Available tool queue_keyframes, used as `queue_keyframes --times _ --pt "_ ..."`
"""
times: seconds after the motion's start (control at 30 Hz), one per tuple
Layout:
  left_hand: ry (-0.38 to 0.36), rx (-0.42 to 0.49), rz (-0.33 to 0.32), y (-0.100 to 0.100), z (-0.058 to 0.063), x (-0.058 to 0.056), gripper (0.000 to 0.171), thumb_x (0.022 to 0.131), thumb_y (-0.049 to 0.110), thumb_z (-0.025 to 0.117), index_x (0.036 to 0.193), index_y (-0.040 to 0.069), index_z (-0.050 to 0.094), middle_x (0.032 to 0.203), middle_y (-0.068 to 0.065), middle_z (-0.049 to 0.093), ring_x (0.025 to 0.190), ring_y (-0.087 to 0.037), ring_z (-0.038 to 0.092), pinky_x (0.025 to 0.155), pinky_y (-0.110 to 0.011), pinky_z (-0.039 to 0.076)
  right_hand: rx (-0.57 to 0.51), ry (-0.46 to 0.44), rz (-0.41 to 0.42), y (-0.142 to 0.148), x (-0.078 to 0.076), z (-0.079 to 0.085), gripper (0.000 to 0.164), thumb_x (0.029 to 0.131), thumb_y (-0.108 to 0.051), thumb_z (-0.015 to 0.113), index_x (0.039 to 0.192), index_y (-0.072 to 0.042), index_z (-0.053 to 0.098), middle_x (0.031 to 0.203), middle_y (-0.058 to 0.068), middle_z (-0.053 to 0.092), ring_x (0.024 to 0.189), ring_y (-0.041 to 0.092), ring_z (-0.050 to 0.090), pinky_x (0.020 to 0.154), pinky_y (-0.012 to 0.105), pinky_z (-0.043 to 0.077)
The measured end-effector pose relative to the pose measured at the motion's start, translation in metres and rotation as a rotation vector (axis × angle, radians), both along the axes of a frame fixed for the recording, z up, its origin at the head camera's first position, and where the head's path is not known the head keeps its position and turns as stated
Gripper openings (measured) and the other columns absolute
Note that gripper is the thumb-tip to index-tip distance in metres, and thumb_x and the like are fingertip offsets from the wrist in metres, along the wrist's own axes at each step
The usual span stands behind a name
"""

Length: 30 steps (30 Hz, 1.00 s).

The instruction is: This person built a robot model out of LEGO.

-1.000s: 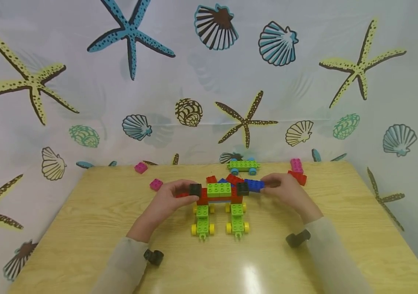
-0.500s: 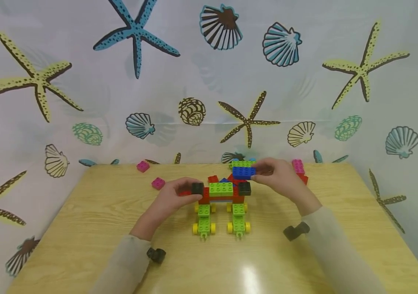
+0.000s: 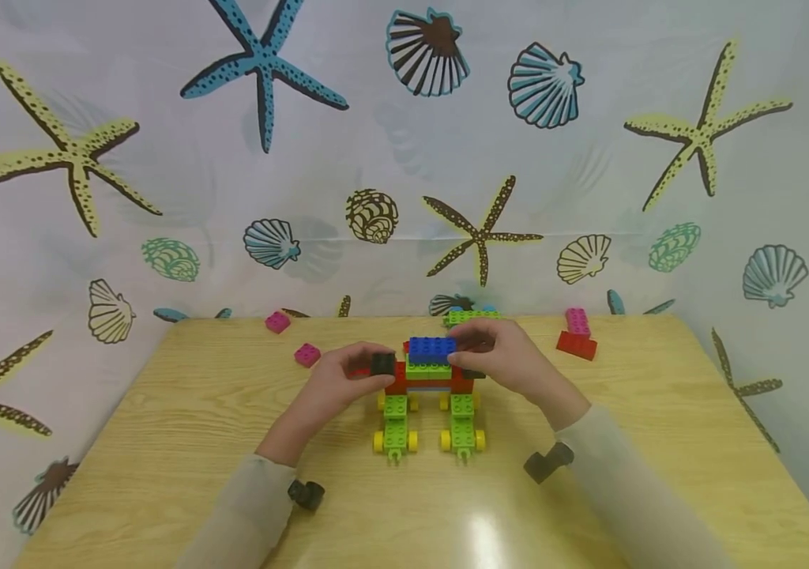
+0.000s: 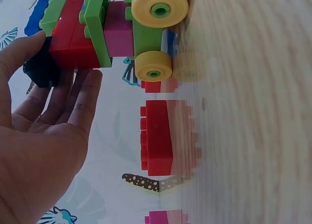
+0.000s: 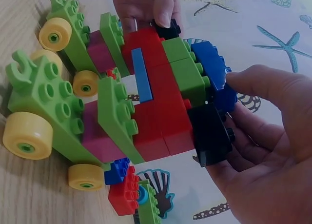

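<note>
A toy-brick model stands mid-table on two green wheeled bases with yellow wheels. Red bricks bridge its two sides, topped by light green bricks. My left hand grips the model's left end, thumb on a black brick and fingers behind. My right hand pinches a blue brick at its right end, close over the green bricks. In the right wrist view, the blue brick lies along their studs, slightly tilted. Another black brick sits at the model's right end, beside my right fingers.
Two pink bricks lie at the back left. At the back right are a red brick and a longer pink brick. Behind the model stands a green wheeled base. A red brick rests behind my left hand.
My right hand has carried the blue brick leftward from the model's right side, raising it, then bringing it down over the green bricks. My left hand keeps its grip on the left end.
</note>
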<state>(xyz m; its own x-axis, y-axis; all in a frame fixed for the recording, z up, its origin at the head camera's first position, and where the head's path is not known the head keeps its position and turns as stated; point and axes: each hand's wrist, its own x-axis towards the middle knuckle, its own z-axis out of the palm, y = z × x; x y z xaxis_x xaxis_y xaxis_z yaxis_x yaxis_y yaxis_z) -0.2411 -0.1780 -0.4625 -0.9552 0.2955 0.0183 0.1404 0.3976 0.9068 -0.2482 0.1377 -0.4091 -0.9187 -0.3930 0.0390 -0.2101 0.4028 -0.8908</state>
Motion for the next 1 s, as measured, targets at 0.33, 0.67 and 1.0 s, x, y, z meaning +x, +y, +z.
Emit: queue_keyframes --times 0.33,0.67,1.0 --pt "0.027 0.008 -0.011 0.004 0.006 0.004 0.05 0.103 0.024 0.083 0.149 0.011 0.069 0.146 -0.013 0.072 0.136 -0.037 0.071 0.119 -0.056 0.059 -0.008 -0.038 0.025 -0.004 0.001 0.0 0.039 0.103 -0.021 0.082 0.14 -0.009 0.075 0.135 0.013 0.078 0.12 0.026 0.074 0.103 0.039 0.066" --pt "0.034 0.027 -0.023 0.008 0.007 0.003 0.044 0.103 0.023 0.083 0.145 0.015 0.072 0.148 -0.012 0.072 0.131 -0.034 0.072 0.117 -0.055 0.06 0.014 -0.032 0.053 -0.005 0.003 0.002 0.043 0.104 -0.023 0.082 0.143 -0.008 0.073 0.141 0.014 0.075 0.122 0.028 0.071 0.108 0.041 0.064" --pt "0.059 0.076 -0.026 0.017 0.013 0.006 0.039 0.105 0.03 0.082 0.141 0.018 0.075 0.142 -0.008 0.075 0.121 -0.026 0.072 0.108 -0.038 0.063 0.001 -0.046 0.044 -0.005 0.004 -0.001 0.045 0.105 -0.029 0.081 0.145 -0.01 0.073 0.14 0.013 0.076 0.121 0.027 0.072 0.108 0.042 0.064"
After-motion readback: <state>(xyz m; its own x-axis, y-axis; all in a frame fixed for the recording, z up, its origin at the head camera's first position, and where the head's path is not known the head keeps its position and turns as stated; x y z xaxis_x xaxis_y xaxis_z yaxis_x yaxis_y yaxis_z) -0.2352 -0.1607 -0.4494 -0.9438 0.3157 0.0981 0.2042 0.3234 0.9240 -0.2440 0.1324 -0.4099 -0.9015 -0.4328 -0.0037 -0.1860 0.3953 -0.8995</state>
